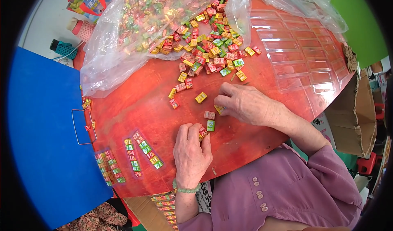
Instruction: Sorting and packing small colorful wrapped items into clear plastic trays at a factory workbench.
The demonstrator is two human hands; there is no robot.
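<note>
My left hand, with a green bead bracelet on the wrist, rests on the red table with its fingers closed around a few small boxes; a red one shows between thumb and fingers. A small yellow box is pinched in the fingertips of my right hand, just above the table. Between the hands lie a pink box and a green box, end to end in a line toward my left hand. Another yellow box lies alone farther off.
A heap of small coloured boxes spills from a large clear plastic bag. Clear compartment trays lie at far right. Filled strips and a stack sit at left, near a blue panel. A cardboard box stands at right.
</note>
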